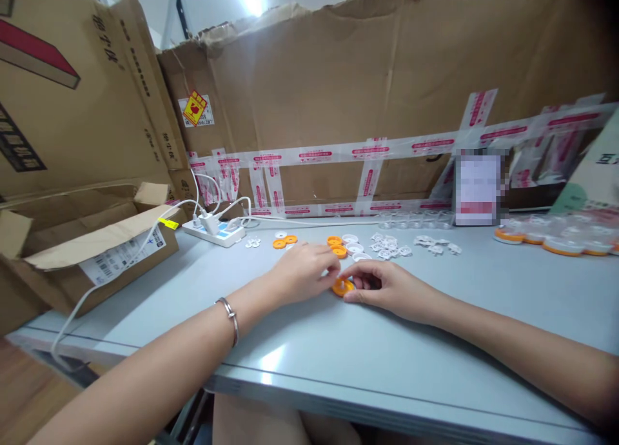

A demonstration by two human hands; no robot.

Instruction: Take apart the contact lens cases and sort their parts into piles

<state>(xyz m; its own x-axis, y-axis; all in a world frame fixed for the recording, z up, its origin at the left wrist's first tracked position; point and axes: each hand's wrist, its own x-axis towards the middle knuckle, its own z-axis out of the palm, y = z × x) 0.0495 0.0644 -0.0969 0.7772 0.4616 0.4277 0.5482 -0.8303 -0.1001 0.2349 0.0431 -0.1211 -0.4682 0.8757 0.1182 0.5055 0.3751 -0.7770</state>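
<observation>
Both of my hands rest on the grey table [338, 355] around one orange ring [342, 286]. My right hand [384, 289] pinches the ring from the right, fingers curled on it. My left hand [302, 272], a thin bracelet on its wrist, lies palm down with its fingertips pressed to the ring's left side. Just beyond lie more orange rings [337, 246], white round discs [354, 248] and small white clip parts [387, 246]. Two further orange rings [284, 241] sit to the left.
A white power strip [215, 231] with cables sits at the back left, beside an open cardboard box [91, 245]. A taped cardboard wall [367, 109] stands behind the table. Finished orange-and-clear pieces [551, 235] line the far right. A pixelated label [478, 188] leans against the wall.
</observation>
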